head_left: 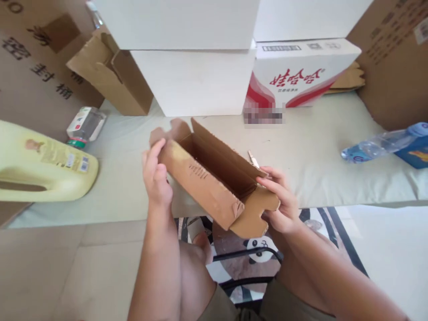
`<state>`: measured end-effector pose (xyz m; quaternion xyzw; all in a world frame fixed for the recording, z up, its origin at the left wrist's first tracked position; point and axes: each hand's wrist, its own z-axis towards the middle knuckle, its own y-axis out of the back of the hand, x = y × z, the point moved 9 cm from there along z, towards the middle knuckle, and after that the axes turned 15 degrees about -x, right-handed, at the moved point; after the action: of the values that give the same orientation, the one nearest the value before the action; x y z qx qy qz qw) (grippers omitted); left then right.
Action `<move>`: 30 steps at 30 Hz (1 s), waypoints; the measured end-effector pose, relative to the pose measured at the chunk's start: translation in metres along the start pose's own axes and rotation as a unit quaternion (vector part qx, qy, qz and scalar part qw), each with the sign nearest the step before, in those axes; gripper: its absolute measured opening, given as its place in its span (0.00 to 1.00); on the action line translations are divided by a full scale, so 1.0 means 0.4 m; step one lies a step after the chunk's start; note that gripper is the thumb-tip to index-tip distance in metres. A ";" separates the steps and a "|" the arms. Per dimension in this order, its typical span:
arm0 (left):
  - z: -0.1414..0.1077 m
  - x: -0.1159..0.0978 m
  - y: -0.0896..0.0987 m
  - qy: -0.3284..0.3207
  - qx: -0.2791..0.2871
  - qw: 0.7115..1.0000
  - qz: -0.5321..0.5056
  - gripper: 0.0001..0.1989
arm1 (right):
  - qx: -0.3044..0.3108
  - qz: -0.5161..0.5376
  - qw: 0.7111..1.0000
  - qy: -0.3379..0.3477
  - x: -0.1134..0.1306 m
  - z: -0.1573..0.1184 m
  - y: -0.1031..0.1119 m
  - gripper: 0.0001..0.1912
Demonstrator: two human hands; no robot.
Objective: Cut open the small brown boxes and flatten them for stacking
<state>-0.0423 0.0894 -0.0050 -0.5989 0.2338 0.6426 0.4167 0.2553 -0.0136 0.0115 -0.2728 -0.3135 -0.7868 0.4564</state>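
Observation:
Between my two hands is a long, narrow brown cardboard box (200, 178), its top open and its inside dark. It is held at a slant over the front edge of the table, with end flaps folded outward. My left hand (156, 174) grips the far left end, fingers along the side. At the near right end, my right hand (281, 198) holds the box by its corner, next to a notched flap (256, 214). A small pale, thin object (253, 158) lies on the table just behind the box, partly hidden by it.
White boxes (200, 80) and a red-and-white carton (297, 76) line the back of the cloth-covered table (317, 147). A yellow jug (50, 165), a clear container (87, 125) and another open cardboard box (117, 80) stand left. A water bottle (377, 145) lies right.

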 end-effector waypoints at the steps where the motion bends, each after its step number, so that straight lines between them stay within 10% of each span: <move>1: -0.003 -0.033 -0.008 -0.067 -0.006 0.997 0.030 0.21 | 0.003 0.005 1.000 -0.004 -0.002 -0.002 0.006 0.29; 3: -0.013 -0.089 -0.018 -0.164 -0.031 0.985 0.053 0.21 | 0.012 0.025 1.000 -0.002 -0.003 -0.004 0.012 0.30; 8: -0.029 -0.095 -0.051 -0.042 -0.016 0.998 -0.036 0.22 | 0.016 0.062 0.998 -0.005 -0.011 -0.002 0.024 0.29; 13: -0.069 -0.143 -0.073 -0.058 0.037 0.992 -0.110 0.21 | -0.036 0.068 0.995 -0.062 -0.050 -0.001 0.042 0.25; 21: -0.070 -0.079 -0.069 -0.063 -0.008 0.997 -0.046 0.06 | -0.072 0.089 0.985 -0.132 -0.089 -0.021 0.004 0.36; 30: -0.058 -0.051 -0.078 -0.182 0.091 0.961 0.186 0.10 | 0.012 0.134 0.987 -0.085 -0.023 -0.017 -0.042 0.18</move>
<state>-0.0050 0.0825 0.0166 -0.3773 0.3183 0.7831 0.3782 0.2435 -0.0071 -0.0037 -0.3730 -0.3208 -0.6885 0.5327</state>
